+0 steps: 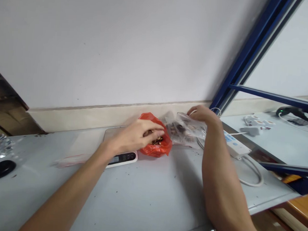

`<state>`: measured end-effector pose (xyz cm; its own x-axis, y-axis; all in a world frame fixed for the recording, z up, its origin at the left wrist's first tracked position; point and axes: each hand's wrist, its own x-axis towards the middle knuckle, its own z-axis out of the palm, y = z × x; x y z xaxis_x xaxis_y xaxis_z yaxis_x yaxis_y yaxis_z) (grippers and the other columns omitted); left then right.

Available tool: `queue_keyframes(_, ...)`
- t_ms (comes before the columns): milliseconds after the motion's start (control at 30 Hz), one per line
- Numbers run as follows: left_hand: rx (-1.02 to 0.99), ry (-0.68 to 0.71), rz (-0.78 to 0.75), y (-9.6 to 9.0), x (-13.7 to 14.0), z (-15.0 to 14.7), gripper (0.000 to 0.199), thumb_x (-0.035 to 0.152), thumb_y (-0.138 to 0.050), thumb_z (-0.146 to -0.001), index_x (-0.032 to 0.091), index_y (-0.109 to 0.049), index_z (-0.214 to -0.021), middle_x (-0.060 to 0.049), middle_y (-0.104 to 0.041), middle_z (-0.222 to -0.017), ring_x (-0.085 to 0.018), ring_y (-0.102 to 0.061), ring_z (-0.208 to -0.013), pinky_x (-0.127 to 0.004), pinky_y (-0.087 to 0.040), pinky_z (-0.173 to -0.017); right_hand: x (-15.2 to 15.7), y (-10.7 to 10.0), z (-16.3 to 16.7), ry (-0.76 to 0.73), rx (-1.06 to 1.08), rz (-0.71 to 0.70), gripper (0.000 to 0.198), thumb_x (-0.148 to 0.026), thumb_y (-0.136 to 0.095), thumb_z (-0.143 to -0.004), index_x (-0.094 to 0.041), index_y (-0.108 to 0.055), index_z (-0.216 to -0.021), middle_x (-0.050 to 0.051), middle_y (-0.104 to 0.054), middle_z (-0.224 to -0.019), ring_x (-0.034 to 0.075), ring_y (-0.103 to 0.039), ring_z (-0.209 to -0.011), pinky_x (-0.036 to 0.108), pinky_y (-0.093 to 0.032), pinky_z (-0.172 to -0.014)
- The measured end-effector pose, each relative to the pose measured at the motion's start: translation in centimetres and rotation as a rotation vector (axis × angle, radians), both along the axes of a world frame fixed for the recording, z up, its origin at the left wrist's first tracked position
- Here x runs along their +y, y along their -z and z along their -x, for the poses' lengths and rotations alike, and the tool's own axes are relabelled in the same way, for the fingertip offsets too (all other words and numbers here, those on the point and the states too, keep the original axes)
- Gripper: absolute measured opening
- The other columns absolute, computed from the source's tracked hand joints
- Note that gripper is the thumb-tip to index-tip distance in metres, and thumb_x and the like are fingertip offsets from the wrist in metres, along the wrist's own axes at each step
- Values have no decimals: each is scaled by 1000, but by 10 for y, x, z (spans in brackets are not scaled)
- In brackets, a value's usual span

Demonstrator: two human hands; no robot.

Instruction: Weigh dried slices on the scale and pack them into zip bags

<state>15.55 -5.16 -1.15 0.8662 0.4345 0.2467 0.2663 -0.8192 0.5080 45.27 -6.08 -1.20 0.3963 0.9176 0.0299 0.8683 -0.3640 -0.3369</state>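
Note:
My left hand (136, 135) reaches into an open red plastic bag (157, 148) holding brown dried pieces; the fingers are curled over the contents, and whether they grip any is hidden. Just right of it lies a clear plastic bag (185, 131) with dark brown pieces inside. My right hand (203, 114) pinches the far upper edge of that clear bag. Both bags rest on the grey table (144, 197) near the wall. A small digital scale (122, 158) sits under my left wrist, touching the red bag.
A white power strip (235, 145) with a looping cable lies right of my right arm. Blue shelf struts (250, 48) rise at the right. A black round lid (0, 169) and crinkled clear plastic sit at far left. A flat clear bag (69, 159) lies left of the scale.

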Motion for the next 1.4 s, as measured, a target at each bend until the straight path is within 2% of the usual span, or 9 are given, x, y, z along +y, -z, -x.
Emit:
queue_keyframes(133, -343, -281, -111, -7, 19, 15, 40, 39, -55, -94, 19, -68, -126, -9, -70, -128, -26, -65, -114, -38, -51, -100, -10, -28, 27, -149, 314, -202, 27, -11, -63, -68, -19, -74, -91, 5, -74, -80, 16, -62, -65, 25, -48, -60)
queue_keyframes(267, -485, -279, 8, -9, 32, 33, 65, 44, -70, -83, 24, -53, -142, -11, -58, -143, -28, -57, -126, -43, -51, -103, -8, -40, 69, -616, 742, -217, 21, -17, -72, -63, -18, -66, -83, 0, -69, -72, 12, -57, -58, 22, -43, -52)
queue_keyframes(400, -538, -266, 180, -12, 35, 47, 41, 52, -73, -81, 20, -69, -106, -7, -73, -107, -25, -68, -104, -39, -55, -95, 4, -33, 108, -903, 903, -123, 25, -22, -79, -65, -19, -63, -84, -3, -64, -69, 12, -57, -61, 22, -45, -54)
queue_keyframes(467, -582, -325, 193, -13, 39, 53, 38, 56, -74, -77, 19, -67, -86, -5, -72, -89, -22, -69, -89, -35, -58, -84, 11, -27, 120, -891, 938, -116, 22, -24, -80, -69, -19, -65, -85, -2, -67, -73, 13, -60, -66, 23, -50, -59)
queue_keyframes(567, -611, -428, 104, -15, 46, 64, 36, 54, -74, -76, 20, -63, -79, -4, -69, -84, -21, -68, -87, -32, -58, -77, 18, -19, 122, -762, 1091, -106, 22, -40, -77, -79, -20, -68, -83, 2, -72, -79, 15, -64, -71, 26, -55, -64)
queue_keyframes(700, -556, -523, -25, -16, 55, 76, 26, 44, -69, -78, 19, -64, -80, -4, -70, -86, -21, -67, -87, -31, -57, -77, 20, -18, 112, -759, 1146, 44, 54, -70, -71, -77, -16, -72, -78, 8, -74, -76, 20, -69, -72, 30, -57, -65)
queue_keyframes(800, -514, -548, -44, -15, 57, 81, 22, 40, -66, -79, 18, -65, -82, -4, -70, -85, -20, -67, -83, -32, -57, -78, 18, -18, 109, -836, 1079, 72, 56, -68, -81, -66, -13, -75, -78, 9, -76, -79, 19, -71, -75, 28, -57, -69)
queue_keyframes(1133, -441, -564, -13, -15, 58, 87, 17, 35, -63, -81, 19, -65, -84, -5, -70, -89, -20, -66, -84, -35, -57, -82, 15, -20, 116, -900, 920, 36, 37, -48, -84, -72, -16, -80, -90, 7, -77, -94, 18, -69, -86, 33, -56, -83)
queue_keyframes(1400, -212, -619, 52, -15, 58, 96, 29, 39, -62, -82, 21, -64, -105, -3, -68, -85, -21, -67, -77, -35, -55, -76, 16, -21, 126, -896, 682, -7, 27, -41, -79, -70, -15, -72, -69, 0, -66, -65, 14, -57, -64, 28, -47, -63)
